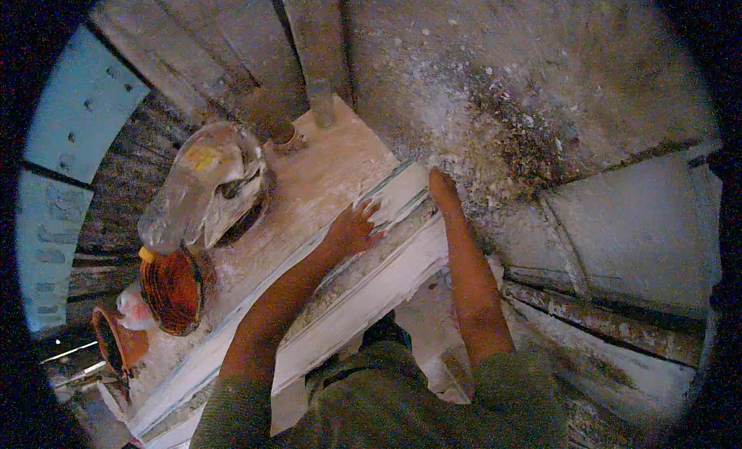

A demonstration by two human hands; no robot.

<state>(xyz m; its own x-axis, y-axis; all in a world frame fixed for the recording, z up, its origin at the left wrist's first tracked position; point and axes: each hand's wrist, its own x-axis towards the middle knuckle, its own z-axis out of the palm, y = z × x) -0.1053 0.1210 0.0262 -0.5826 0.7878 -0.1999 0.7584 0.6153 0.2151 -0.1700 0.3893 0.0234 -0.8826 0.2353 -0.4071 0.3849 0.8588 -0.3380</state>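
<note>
A long white strip (313, 252) with thin blue-green lines along it lies lengthwise on a dusty workbench, near its front edge. My left hand (354, 231) rests flat on the strip toward its right end, fingers spread. At that right end, just past the corner of the bench, is my right hand (442, 189). Its fingers are curled closed against the end of the strip, and whatever is inside them is hidden. Both forearms reach over the bench's pale front edge (363, 302).
On the bench's left half stand a bulging clear plastic bag (205, 178), an orange-brown bowl (171, 290) and another orange container (120, 345) beside a pinkish-white bundle (135, 308). A small brown pot (283, 137) sits at the back. Pale debris (502, 132) covers the floor beyond.
</note>
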